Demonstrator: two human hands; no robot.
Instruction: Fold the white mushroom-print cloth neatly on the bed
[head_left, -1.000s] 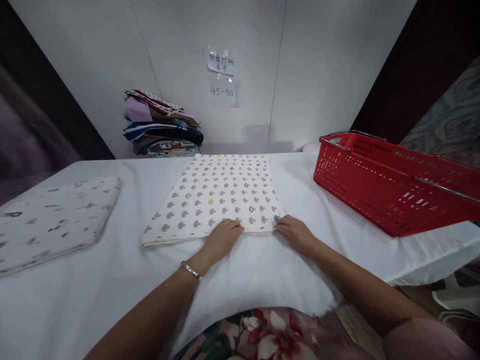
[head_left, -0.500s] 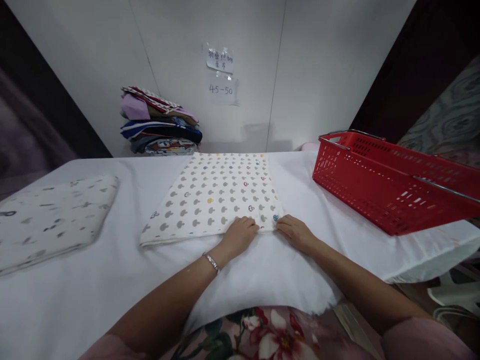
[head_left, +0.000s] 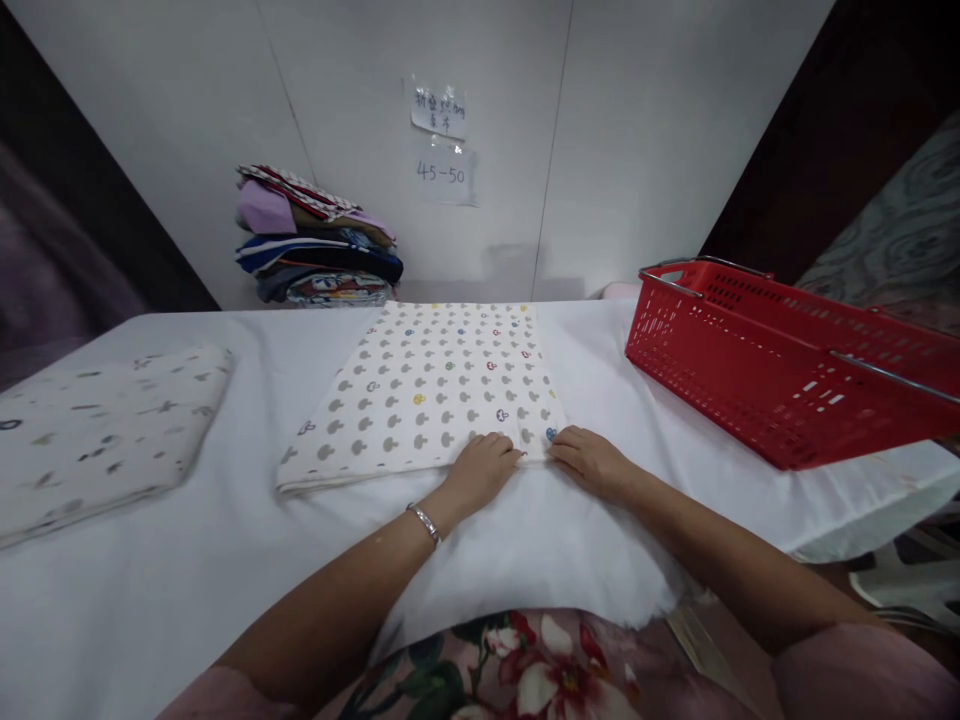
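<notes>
The counter (head_left: 187,560), under a white sheet, filled most of the view and ran up to a pale wall (head_left: 637,130). At about 3 o'clock from the middle a red basket (head_left: 787,370) sat tilted on the counter's right end, well apart from the cloth. At 9 o'clock lay a flat white pad (head_left: 97,430) with small dark marks, also well apart. At 11 o'clock a stack (head_left: 315,245) of folded clothes stood against the wall, just beyond the cloth's far left corner. Two paper notes (head_left: 442,145) were stuck to the wall at 12 o'clock. Nothing lay between the hands and the cloth.

The cloth (head_left: 427,390), white with grey and coloured mushroom prints, lay folded flat in the middle of the counter. Its long axis ran from 7 o'clock to 1 o'clock, the far edge near the wall, the near edge towards the person; the near left corner spread out wider towards 8 o'clock.

The left hand (head_left: 484,470), a bracelet (head_left: 424,523) on its wrist, lay palm down with fingers resting on the cloth's near edge, pressing rather than gripping. The right hand (head_left: 589,460) rested just beside it at the near right corner, fingertips touching the hem; whether it pinched the fabric could not be told.
</notes>
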